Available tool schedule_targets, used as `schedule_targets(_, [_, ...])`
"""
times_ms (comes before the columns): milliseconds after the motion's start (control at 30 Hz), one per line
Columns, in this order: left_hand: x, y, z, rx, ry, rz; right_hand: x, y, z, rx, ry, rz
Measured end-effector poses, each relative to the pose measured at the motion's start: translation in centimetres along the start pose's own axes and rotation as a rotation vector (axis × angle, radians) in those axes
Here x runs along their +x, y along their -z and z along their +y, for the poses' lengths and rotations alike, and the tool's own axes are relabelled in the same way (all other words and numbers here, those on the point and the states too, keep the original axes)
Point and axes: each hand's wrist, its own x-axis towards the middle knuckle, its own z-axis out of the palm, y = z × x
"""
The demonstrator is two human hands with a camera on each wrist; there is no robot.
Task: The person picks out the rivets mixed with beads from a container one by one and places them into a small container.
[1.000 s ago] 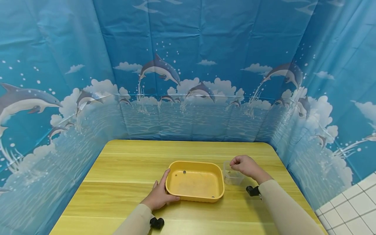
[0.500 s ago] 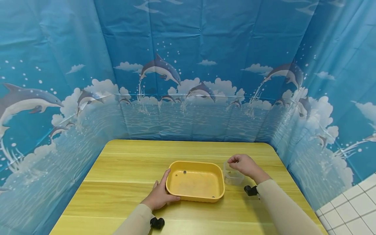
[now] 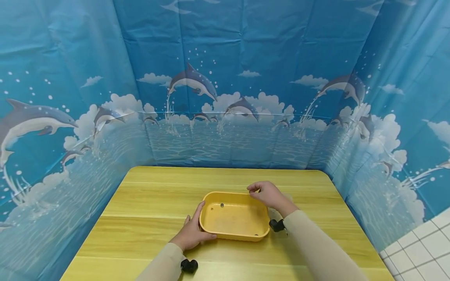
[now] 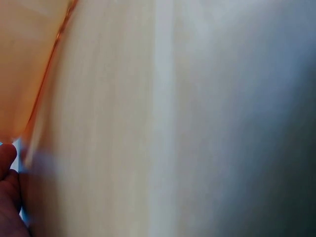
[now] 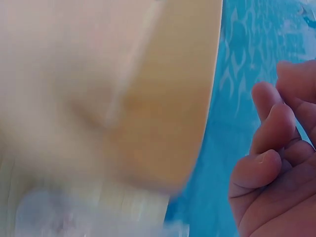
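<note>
A yellow plastic basin (image 3: 234,236) sits on the wooden table. My left hand (image 3: 191,233) grips its left front corner, thumb along the front wall and fingers up the left side. Inside the basin lie a small round grey piece (image 3: 222,205), a tinier dark one (image 3: 212,208) and another by the front right corner (image 3: 256,235). Over the basin's far right rim is my right hand (image 3: 266,193), with its fingers bent and bunched together. In the right wrist view these fingers (image 5: 269,128) are beside the basin wall; I cannot tell if anything small is between them.
Behind the right wrist, a clear plastic box (image 3: 274,214) stands against the basin's right side, mostly hidden. Yellow wood-grain table (image 3: 140,234) surrounds the basin. A blue dolphin-print curtain (image 3: 225,144) encloses the far edge and both sides.
My right hand has moved left from above the clear box to the basin's far right rim. The left hand and the basin have stayed in place.
</note>
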Motion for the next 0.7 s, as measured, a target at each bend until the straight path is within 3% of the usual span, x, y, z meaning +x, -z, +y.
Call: schedule_targets(700, [0.1, 0.0, -0.1, 0.015, -0.008, -0.01, 3.7, -6.6, -5.0, -0.078, 0.097, -0.109])
